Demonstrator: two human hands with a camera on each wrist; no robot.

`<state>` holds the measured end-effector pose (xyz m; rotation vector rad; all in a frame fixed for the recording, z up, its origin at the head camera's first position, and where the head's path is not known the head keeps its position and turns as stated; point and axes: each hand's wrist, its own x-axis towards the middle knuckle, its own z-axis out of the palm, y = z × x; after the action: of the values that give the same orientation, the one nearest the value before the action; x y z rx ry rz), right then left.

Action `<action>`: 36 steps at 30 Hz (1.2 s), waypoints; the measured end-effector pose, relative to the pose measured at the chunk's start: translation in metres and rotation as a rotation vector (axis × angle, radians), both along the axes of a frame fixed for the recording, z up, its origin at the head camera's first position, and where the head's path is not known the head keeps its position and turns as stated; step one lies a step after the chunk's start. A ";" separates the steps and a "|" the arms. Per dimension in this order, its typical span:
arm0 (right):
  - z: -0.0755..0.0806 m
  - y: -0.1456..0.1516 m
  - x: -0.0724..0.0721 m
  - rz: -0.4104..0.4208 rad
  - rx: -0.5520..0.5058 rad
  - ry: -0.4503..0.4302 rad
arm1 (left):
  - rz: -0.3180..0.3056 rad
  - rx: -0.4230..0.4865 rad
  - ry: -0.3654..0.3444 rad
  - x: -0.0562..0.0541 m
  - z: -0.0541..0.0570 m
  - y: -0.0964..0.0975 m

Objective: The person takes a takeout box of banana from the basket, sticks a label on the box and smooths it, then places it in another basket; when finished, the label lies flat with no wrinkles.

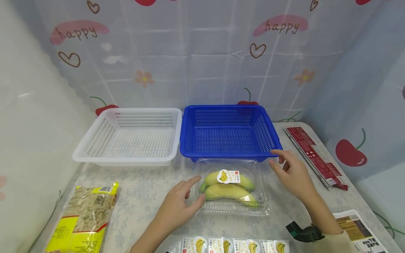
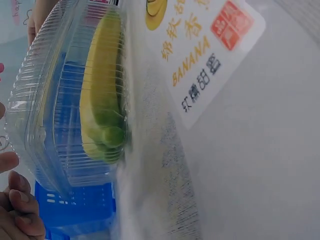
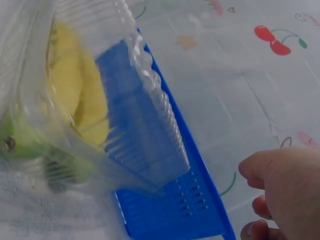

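A clear plastic clamshell box (image 1: 264, 196) with bananas (image 1: 227, 191) inside lies on the table, closed, a banana sticker (image 1: 228, 176) on its lid. My left hand (image 1: 178, 203) is at the box's left side, fingers loosely bent, thumb and forefinger close to its edge; whether they touch it I cannot tell. Off the box's right side hovers my right hand (image 1: 292, 172), holding nothing, its forefinger near the front right corner of the blue basket (image 1: 231, 155). In the right wrist view the right hand (image 3: 290, 190) stands apart from the box (image 3: 165, 125).
Left of the blue basket stands a white basket (image 1: 126, 161). A yellow food bag (image 1: 83, 218) lies at the left. Red flat packages (image 1: 316, 158) and a white-brown pouch (image 1: 359, 230) lie at the right. A strip of banana stickers (image 1: 234, 245) is at the front edge.
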<state>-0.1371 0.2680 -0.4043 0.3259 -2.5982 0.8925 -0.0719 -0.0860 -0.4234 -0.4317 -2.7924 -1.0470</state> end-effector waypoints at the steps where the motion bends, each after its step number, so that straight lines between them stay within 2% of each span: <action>1: 0.000 0.002 -0.003 -0.015 0.003 -0.004 | -0.001 -0.009 -0.007 0.000 -0.001 -0.001; 8: -0.002 0.015 -0.026 -0.084 0.031 -0.101 | -0.007 -0.029 -0.062 0.000 -0.008 -0.004; 14: -0.003 0.023 -0.044 -0.097 0.040 -0.181 | -0.038 -0.004 -0.165 -0.002 -0.013 -0.004; 24: -0.008 0.026 -0.067 -0.082 0.003 -0.344 | -0.119 0.090 -0.309 -0.004 -0.019 -0.002; 36: -0.018 0.031 -0.082 -0.013 -0.056 -0.462 | -0.132 0.173 -0.379 -0.005 -0.020 0.000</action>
<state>-0.2193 0.2987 -0.4222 0.0924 -2.9759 1.1474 -0.0773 -0.0858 -0.4430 -0.4420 -2.9875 -1.5313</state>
